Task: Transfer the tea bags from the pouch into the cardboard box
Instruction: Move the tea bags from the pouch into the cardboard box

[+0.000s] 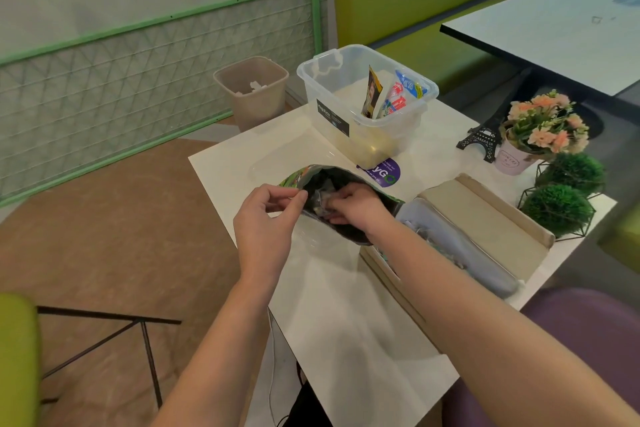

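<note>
Nearby, clear bin point(346, 87) behind pouch point(349, 180); cardboard box point(485, 211) right.

Clear plastic bin point(363, 135) holding sachets point(391, 97) on white table point(346, 305); pink flower pot point(512, 159), black tower model point(479, 137), two green ball plants point(557, 208) right; waste bin point(252, 94) on floor.

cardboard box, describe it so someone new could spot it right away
On the white table, look at the right edge, just in front of the two green ball plants. The cardboard box lies there with its beige flap open, unlike the clear plastic tub behind.
</note>
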Available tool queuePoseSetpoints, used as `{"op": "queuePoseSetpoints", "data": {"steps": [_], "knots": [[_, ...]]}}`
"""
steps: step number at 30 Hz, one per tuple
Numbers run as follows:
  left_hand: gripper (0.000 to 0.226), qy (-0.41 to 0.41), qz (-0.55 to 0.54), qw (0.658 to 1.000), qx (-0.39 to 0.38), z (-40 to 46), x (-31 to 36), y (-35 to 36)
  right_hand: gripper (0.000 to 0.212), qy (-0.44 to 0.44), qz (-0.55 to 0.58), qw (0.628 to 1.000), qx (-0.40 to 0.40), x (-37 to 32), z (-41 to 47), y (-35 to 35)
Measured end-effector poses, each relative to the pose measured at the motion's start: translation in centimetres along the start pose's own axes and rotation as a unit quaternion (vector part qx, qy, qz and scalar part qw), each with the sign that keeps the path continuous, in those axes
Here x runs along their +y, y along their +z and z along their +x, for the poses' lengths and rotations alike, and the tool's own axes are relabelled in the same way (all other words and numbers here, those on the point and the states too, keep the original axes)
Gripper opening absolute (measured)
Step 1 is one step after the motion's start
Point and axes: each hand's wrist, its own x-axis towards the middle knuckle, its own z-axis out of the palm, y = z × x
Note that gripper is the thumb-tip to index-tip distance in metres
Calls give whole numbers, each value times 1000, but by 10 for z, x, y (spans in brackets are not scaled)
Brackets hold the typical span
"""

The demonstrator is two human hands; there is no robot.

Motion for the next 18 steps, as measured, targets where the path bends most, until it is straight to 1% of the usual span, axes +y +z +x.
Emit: {"op": "queuePoseSetpoints", "data": {"steps": [5, 10, 14, 18], "knots": [[8, 1, -3, 1000, -12, -13, 1, 9, 14, -58, 88, 994, 27, 1, -37, -25], [9, -1, 4, 1000, -21, -23, 2, 19, 12, -85, 73, 992, 56, 14, -72, -59], [7, -5, 9, 999, -32, -30, 4, 28, 20, -90, 115, 987, 65, 32, -95, -87], [9, 0, 23, 999, -35, -35, 3, 33, 26, -88, 133, 985, 66, 52, -112, -111]]}}
